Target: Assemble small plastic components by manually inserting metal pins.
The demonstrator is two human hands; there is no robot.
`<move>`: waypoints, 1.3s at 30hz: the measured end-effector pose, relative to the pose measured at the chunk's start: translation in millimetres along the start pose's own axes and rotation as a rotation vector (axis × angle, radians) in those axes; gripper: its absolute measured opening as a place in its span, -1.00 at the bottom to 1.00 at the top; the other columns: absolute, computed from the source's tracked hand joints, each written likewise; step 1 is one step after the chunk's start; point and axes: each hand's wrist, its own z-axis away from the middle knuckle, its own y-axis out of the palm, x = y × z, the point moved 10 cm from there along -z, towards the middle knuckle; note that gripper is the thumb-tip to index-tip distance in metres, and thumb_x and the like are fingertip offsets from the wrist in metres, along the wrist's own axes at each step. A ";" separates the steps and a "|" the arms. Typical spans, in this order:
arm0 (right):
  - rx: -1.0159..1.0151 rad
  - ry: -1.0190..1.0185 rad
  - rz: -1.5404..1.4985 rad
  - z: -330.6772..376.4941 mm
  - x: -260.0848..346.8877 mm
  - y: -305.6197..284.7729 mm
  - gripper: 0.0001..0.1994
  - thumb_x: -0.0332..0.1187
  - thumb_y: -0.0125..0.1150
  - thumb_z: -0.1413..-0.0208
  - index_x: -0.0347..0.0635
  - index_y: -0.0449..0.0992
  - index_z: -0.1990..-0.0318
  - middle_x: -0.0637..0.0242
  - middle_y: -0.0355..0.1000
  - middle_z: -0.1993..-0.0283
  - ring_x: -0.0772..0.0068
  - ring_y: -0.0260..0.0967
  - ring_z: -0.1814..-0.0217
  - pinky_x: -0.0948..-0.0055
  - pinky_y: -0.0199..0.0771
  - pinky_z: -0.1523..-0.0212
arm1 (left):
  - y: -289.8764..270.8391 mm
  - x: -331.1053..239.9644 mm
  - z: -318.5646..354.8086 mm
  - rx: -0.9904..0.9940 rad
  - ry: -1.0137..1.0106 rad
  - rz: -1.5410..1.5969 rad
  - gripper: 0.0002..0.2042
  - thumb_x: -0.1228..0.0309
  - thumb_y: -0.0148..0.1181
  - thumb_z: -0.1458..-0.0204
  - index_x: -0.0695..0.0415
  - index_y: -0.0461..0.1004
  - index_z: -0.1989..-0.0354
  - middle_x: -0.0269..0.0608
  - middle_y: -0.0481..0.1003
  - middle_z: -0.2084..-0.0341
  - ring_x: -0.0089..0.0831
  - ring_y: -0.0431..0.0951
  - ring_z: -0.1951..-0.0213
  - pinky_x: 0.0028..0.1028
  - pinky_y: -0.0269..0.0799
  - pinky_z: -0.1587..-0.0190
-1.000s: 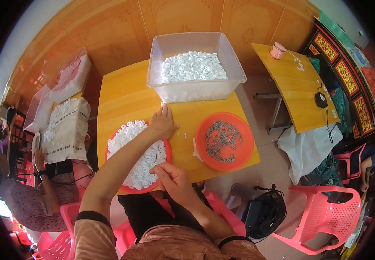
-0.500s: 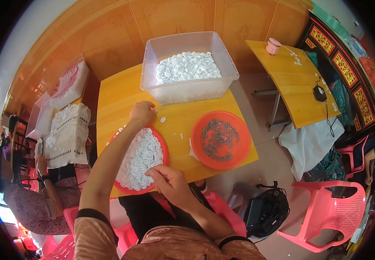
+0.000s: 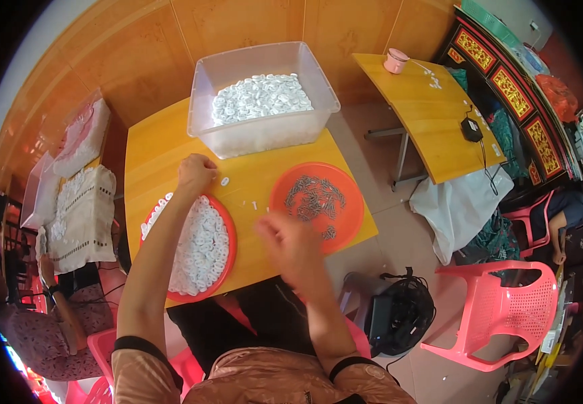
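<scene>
My left hand [image 3: 197, 173] is closed, fingers curled down near the tabletop just beyond the red tray [image 3: 231, 250]; what it pinches is hidden. Under my left forearm the tray holds a heap of small white oval plastic pieces [image 3: 200, 254]. One loose white oval piece [image 3: 225, 181] lies on the table beside that hand. My right hand [image 3: 290, 246], smeared by motion, hovers at the near left edge of an orange basin [image 3: 347, 225]. Small grey metal pieces that look like screws [image 3: 313, 198] are scattered in the basin. Whether its fingers hold anything cannot be made out.
A large clear plastic bin [image 3: 264, 138] of white pieces stands at the table's back. To the right are another wooden table [image 3: 426, 118], a black bag [image 3: 402, 313] and a pink chair [image 3: 500, 313]. At the left, another person's arm [image 3: 66, 313] is beside a cloth-covered table [image 3: 86, 215].
My right hand has moved right, from the tray's near edge toward the orange basin. My left hand keeps its place beyond the tray. The whole view has shifted slightly.
</scene>
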 end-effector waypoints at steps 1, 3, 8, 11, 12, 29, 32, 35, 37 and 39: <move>-0.094 -0.001 0.098 -7.6 -11.8 -25.0 -0.87 -0.39 0.17 -0.05 -0.27 0.50 0.31 0.10 0.46 0.43 0.18 0.44 0.43 0.38 0.36 0.43 | 0.7 -0.2 3.9 0.061 -0.033 0.108 -0.86 0.41 0.27 0.21 0.16 0.58 0.44 -0.12 0.57 0.45 -0.44 0.57 0.40 -0.46 0.46 0.27; -0.259 -0.017 0.455 -18.8 -34.2 -73.2 -0.88 -0.39 0.23 0.04 -0.24 0.53 0.37 0.11 0.48 0.44 0.09 0.45 0.41 0.28 0.41 0.38 | -12.0 -4.4 23.3 0.068 -0.026 0.315 -0.87 0.42 0.25 0.16 0.19 0.57 0.44 -0.17 0.55 0.47 -0.51 0.54 0.44 -0.51 0.44 0.29; -0.115 0.381 0.805 -27.5 -87.6 -124.1 -0.85 -0.34 0.34 0.17 -0.19 0.59 0.43 0.10 0.50 0.41 0.06 0.48 0.32 0.19 0.44 0.33 | -19.7 -22.3 117.4 0.168 -0.109 0.990 -0.88 0.44 0.18 -0.02 0.22 0.49 0.33 -0.38 0.47 0.49 -0.59 0.45 0.50 -0.61 0.39 0.36; -0.057 0.439 0.955 -31.9 -110.8 -129.3 -0.82 -0.33 0.35 0.22 -0.18 0.59 0.41 0.09 0.51 0.38 0.05 0.49 0.26 0.18 0.46 0.30 | -4.1 -28.5 182.7 0.273 -0.215 1.242 -0.86 0.41 0.17 -0.05 0.18 0.45 0.27 -0.39 0.46 0.44 -0.57 0.45 0.47 -0.60 0.39 0.34; -0.053 0.428 0.953 -34.0 -109.9 -124.8 -0.82 -0.33 0.35 0.22 -0.18 0.59 0.41 0.09 0.51 0.38 0.05 0.49 0.26 0.18 0.46 0.30 | 4.1 -19.5 202.5 0.331 -0.203 1.349 -0.86 0.40 0.17 -0.06 0.19 0.45 0.27 -0.36 0.46 0.44 -0.55 0.45 0.46 -0.59 0.39 0.34; 0.036 0.206 1.157 -39.9 -112.6 -79.0 -0.86 -0.39 0.09 0.03 -0.16 0.59 0.40 0.08 0.52 0.37 0.11 0.53 0.27 0.24 0.53 0.29 | 82.6 18.3 351.0 0.402 -0.393 1.968 -0.91 0.45 0.05 -0.14 0.15 0.38 0.23 -0.18 0.52 0.41 -0.55 0.50 0.48 -0.64 0.41 0.44; 0.039 0.182 1.189 -36.9 -113.0 -76.7 -0.86 -0.38 0.11 0.04 -0.16 0.59 0.41 0.08 0.52 0.37 0.11 0.53 0.28 0.26 0.53 0.30 | 80.6 17.7 354.8 0.356 -0.371 1.981 -0.91 0.47 0.06 -0.13 0.15 0.39 0.21 -0.18 0.52 0.39 -0.57 0.50 0.46 -0.65 0.41 0.42; 0.034 0.180 1.165 -37.1 -109.9 -78.8 -0.87 -0.35 0.18 0.08 -0.16 0.59 0.41 0.09 0.53 0.36 0.11 0.53 0.27 0.25 0.54 0.30 | 77.0 14.9 361.9 0.335 -0.337 1.972 -0.89 0.50 0.08 -0.12 0.16 0.39 0.20 -0.19 0.52 0.37 -0.57 0.50 0.42 -0.65 0.43 0.38; 0.026 0.198 1.149 -40.2 -112.5 -79.8 -0.87 -0.33 0.21 0.10 -0.16 0.59 0.41 0.09 0.53 0.35 0.11 0.52 0.25 0.24 0.53 0.28 | 74.1 12.6 367.3 0.321 -0.326 1.961 -0.89 0.51 0.08 -0.11 0.16 0.40 0.19 -0.20 0.51 0.36 -0.56 0.50 0.40 -0.65 0.44 0.36; 0.014 0.217 1.130 -38.3 -114.2 -84.4 -0.85 -0.31 0.25 0.11 -0.15 0.59 0.40 0.10 0.53 0.34 0.10 0.52 0.23 0.24 0.53 0.27 | 72.8 12.0 372.8 0.310 -0.334 1.927 -0.88 0.53 0.09 -0.10 0.16 0.41 0.20 -0.19 0.51 0.33 -0.55 0.51 0.38 -0.64 0.46 0.32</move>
